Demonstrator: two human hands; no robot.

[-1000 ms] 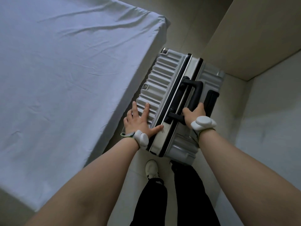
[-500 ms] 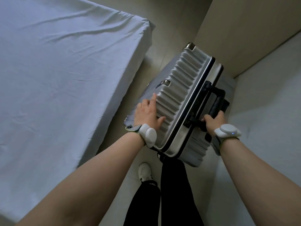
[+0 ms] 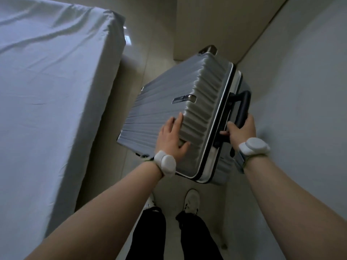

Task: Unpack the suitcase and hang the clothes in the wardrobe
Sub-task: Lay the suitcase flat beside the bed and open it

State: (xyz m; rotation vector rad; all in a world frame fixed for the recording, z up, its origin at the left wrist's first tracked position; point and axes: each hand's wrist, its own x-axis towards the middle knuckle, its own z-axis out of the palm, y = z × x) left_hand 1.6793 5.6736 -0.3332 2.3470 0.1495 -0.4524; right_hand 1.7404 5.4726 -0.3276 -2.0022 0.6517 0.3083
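A closed silver ribbed hard-shell suitcase (image 3: pixel 169 107) is lifted off the floor and tilted, its broad side turned up and to the left. My right hand (image 3: pixel 242 129) is shut on its black top handle (image 3: pixel 243 107). My left hand (image 3: pixel 171 136) lies flat with fingers spread against the ribbed shell near its lower corner, steadying it. One wheel (image 3: pixel 208 48) shows at the far end. No clothes or wardrobe interior are in view.
A bed with a pale blue sheet (image 3: pixel 48 94) fills the left side, its edge close to the suitcase. A white wall (image 3: pixel 304 94) runs along the right and a beige panel (image 3: pixel 216 23) stands behind. My feet (image 3: pixel 191 200) stand on the narrow tiled floor strip.
The suitcase has tipped further from upright toward flat and come up off the floor, swinging left toward the bed. Both hands kept their places on it.
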